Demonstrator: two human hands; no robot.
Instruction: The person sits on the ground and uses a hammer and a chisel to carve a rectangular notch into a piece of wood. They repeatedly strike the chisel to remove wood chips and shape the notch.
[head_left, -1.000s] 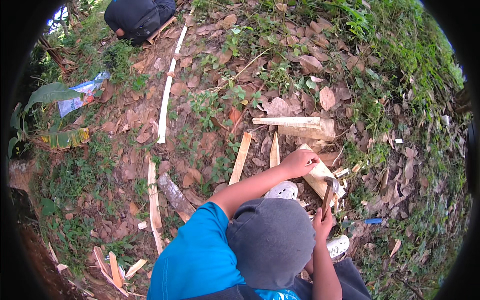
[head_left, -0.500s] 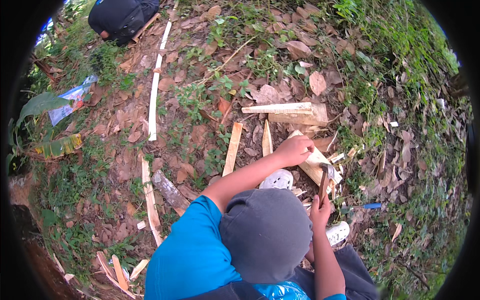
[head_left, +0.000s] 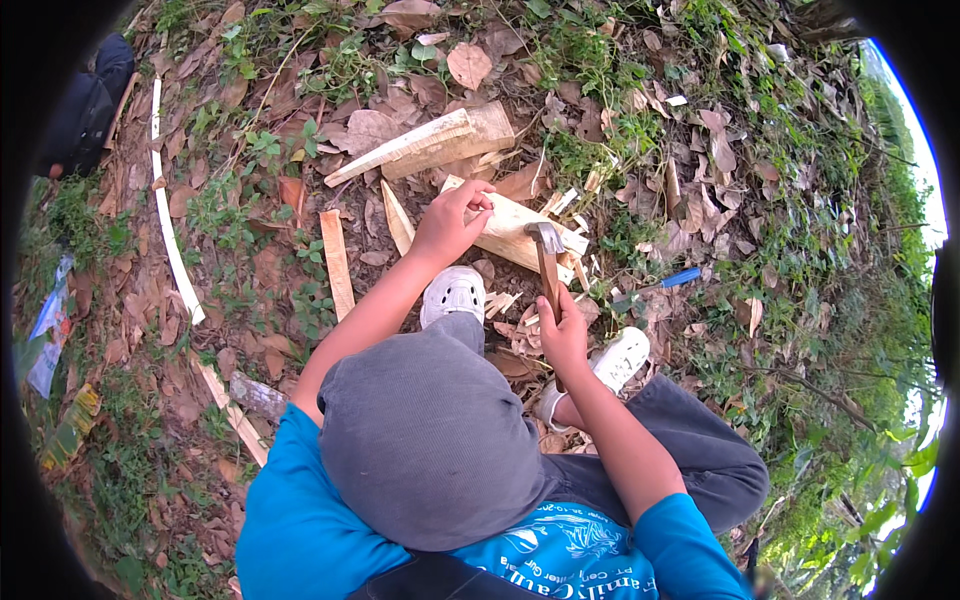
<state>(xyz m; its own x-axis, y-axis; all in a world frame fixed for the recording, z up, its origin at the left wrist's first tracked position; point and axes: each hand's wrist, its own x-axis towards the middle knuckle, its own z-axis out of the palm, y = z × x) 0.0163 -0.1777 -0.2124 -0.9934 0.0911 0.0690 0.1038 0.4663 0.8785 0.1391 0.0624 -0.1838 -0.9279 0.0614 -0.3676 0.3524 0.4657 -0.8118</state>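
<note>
Where leaves lie, blue-handled tool (head_left: 664,287) nearby.

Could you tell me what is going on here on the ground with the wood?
A person in a blue shirt crouches on leaf-strewn ground over split pieces of pale wood. The left hand rests on a light wooden block, pinching something too small to make out. The right hand grips the wooden handle of a hammer, whose metal head is at the block. A bigger split log lies just beyond, thin strips lie to the left, and a blue-handled tool lies to the right.
</note>
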